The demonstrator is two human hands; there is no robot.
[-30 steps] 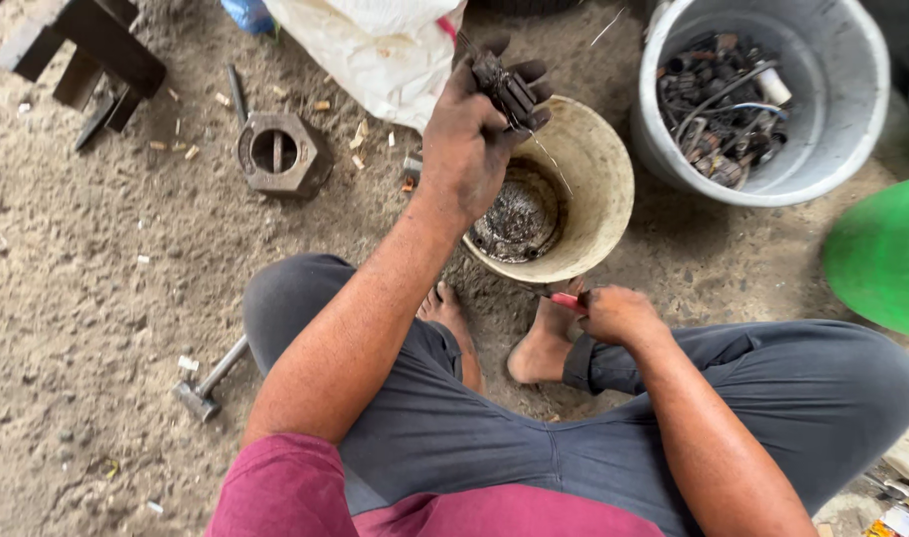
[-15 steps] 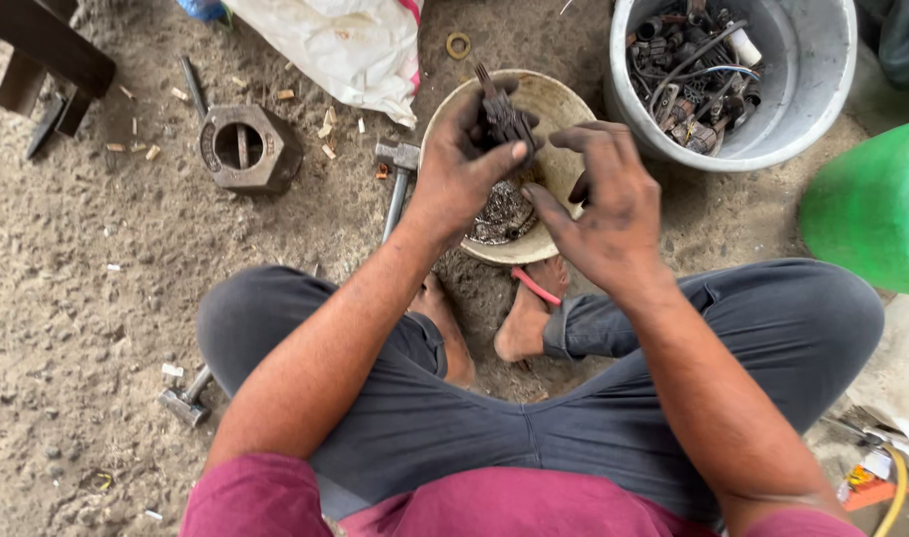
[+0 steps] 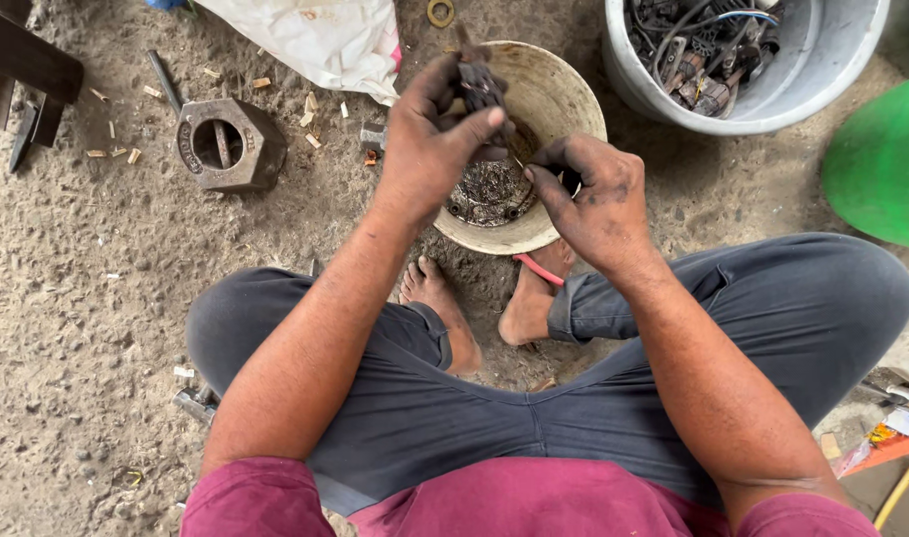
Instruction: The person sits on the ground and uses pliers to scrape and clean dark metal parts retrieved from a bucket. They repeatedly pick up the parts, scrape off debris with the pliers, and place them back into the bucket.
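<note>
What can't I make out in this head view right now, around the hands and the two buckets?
- Dark metal part: mostly wrapped by the left hand; its shape is unclear.
- Right hand fingers: curled over the cream bucket; whether they pinch anything is hidden.
- Bucket's contents: partly covered by both hands.
- Grey bucket: cut off by the top edge.
- Red-handled tool: mostly under the right foot.

The one camera sits on my head and looks almost straight down over my chest and crossed legs to the sandy ground (image 3: 86, 328). It is close: my forearms fill the middle. My left hand (image 3: 429, 149) and right hand (image 3: 593, 199) meet over the cream bowl (image 3: 564, 99) near the top.
</note>
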